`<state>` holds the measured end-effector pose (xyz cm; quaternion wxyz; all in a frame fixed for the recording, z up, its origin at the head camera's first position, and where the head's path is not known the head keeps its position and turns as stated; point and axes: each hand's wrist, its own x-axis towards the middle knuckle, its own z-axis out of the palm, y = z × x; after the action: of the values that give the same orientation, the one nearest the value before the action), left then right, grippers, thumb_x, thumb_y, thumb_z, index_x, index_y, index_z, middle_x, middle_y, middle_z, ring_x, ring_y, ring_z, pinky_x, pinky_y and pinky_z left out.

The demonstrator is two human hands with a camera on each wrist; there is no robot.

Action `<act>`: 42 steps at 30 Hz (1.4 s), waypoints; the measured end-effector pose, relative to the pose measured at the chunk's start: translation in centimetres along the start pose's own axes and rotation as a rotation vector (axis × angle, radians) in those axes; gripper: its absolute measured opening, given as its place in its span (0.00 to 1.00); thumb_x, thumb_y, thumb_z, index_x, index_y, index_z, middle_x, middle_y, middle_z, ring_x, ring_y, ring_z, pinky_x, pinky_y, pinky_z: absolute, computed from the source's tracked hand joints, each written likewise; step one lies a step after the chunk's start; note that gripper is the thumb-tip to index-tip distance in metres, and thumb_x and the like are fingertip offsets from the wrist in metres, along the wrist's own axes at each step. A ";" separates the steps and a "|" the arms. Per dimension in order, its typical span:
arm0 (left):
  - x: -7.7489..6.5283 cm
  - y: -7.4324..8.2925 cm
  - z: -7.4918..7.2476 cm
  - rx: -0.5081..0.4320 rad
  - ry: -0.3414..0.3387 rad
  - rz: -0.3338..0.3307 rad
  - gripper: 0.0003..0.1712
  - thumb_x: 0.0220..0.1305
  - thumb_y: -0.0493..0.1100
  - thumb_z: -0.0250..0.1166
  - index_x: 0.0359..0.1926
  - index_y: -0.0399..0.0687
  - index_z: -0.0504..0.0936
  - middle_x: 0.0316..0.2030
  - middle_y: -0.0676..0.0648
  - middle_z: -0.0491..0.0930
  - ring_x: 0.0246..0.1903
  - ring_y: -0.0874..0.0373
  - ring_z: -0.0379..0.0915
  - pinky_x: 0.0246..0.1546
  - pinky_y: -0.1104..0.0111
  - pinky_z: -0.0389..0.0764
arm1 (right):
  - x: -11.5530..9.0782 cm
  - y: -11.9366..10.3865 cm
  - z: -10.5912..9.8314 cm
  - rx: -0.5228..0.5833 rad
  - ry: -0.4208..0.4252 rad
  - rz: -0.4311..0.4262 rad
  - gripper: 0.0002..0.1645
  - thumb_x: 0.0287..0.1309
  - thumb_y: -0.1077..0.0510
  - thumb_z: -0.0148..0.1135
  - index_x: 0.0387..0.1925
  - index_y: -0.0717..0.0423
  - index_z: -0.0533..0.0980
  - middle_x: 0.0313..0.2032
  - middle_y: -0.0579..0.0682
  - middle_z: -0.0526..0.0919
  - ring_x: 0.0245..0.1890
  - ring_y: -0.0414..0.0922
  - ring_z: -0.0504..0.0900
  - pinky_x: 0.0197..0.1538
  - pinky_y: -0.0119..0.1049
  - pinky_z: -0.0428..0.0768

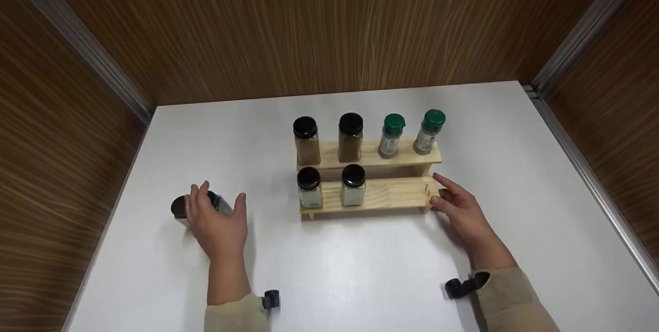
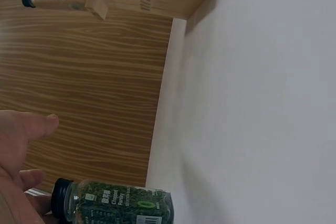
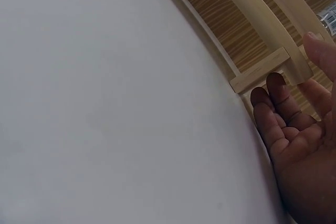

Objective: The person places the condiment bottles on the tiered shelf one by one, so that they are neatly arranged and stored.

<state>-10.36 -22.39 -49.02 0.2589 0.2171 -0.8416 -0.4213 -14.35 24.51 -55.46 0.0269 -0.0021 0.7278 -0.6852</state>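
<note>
My left hand [image 1: 216,224] is over two black-capped jars at the left of the table, thumb held well apart from the fingers. One jar [image 1: 178,207] shows beside the fingers; the other jar [image 1: 224,205] is partly hidden behind the hand. In the left wrist view, a jar of chopped parsley [image 2: 121,203] stands close to the fingertips. With thumb and index finger, my right hand [image 1: 466,213] pinches the right end of the lower shelf of a two-tier wooden spice rack [image 1: 396,193]. Its other fingers curl below the shelf in the right wrist view.
On the rack's upper tier stand two black-capped jars [image 1: 350,141] of brown spice and two green-capped bottles [image 1: 391,139]. Two black-capped jars [image 1: 310,190] with pale contents occupy the lower tier's left part. Wood-grain panels [image 1: 329,28] border the white table [image 1: 329,280].
</note>
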 end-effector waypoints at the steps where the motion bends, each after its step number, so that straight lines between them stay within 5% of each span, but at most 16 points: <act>1: -0.1 0.0 0.1 0.003 -0.004 0.006 0.41 0.64 0.41 0.77 0.72 0.32 0.69 0.78 0.30 0.59 0.81 0.35 0.43 0.77 0.39 0.48 | 0.0 0.0 0.0 0.001 0.001 0.001 0.38 0.70 0.75 0.61 0.78 0.67 0.62 0.46 0.56 0.83 0.43 0.40 0.85 0.48 0.33 0.85; 11: -1.0 -0.1 1.0 -0.011 -0.018 0.041 0.39 0.63 0.38 0.77 0.70 0.33 0.71 0.76 0.31 0.61 0.79 0.34 0.47 0.76 0.42 0.56 | 0.1 0.0 0.0 -0.005 0.001 0.000 0.38 0.70 0.75 0.60 0.78 0.68 0.62 0.46 0.55 0.84 0.43 0.39 0.85 0.48 0.34 0.85; 18: -1.0 -0.7 1.8 -0.114 -0.005 -0.018 0.57 0.60 0.34 0.78 0.81 0.36 0.52 0.77 0.30 0.58 0.78 0.38 0.51 0.77 0.47 0.56 | 0.1 0.0 0.0 -0.004 -0.011 0.001 0.38 0.70 0.75 0.60 0.78 0.68 0.62 0.47 0.55 0.83 0.43 0.40 0.85 0.48 0.33 0.85; 23: -0.8 -1.5 2.3 -0.178 -0.016 -0.082 0.62 0.56 0.30 0.79 0.81 0.40 0.49 0.77 0.32 0.58 0.78 0.39 0.53 0.76 0.49 0.57 | 0.0 0.0 0.0 -0.003 -0.013 0.005 0.38 0.70 0.74 0.61 0.78 0.68 0.62 0.48 0.55 0.83 0.44 0.40 0.85 0.48 0.33 0.85; 31: -0.6 -2.5 2.4 -0.158 -0.055 -0.177 0.56 0.55 0.27 0.77 0.80 0.44 0.57 0.76 0.33 0.64 0.76 0.36 0.58 0.74 0.45 0.60 | -0.1 0.1 -0.1 -0.001 -0.011 0.003 0.38 0.71 0.73 0.62 0.78 0.68 0.62 0.49 0.54 0.82 0.45 0.40 0.84 0.48 0.34 0.85; 42: -0.7 -3.2 2.8 -0.271 -0.027 -0.160 0.42 0.55 0.22 0.73 0.70 0.39 0.72 0.66 0.32 0.76 0.69 0.35 0.69 0.70 0.46 0.69 | 0.0 0.0 -0.1 0.008 -0.009 -0.009 0.38 0.71 0.73 0.62 0.78 0.68 0.62 0.49 0.56 0.83 0.45 0.40 0.85 0.48 0.34 0.85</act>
<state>-11.02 -22.07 -53.26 0.2401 0.2407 -0.7605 -0.5532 -14.31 24.62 -55.46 0.0272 -0.0085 0.7250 -0.6882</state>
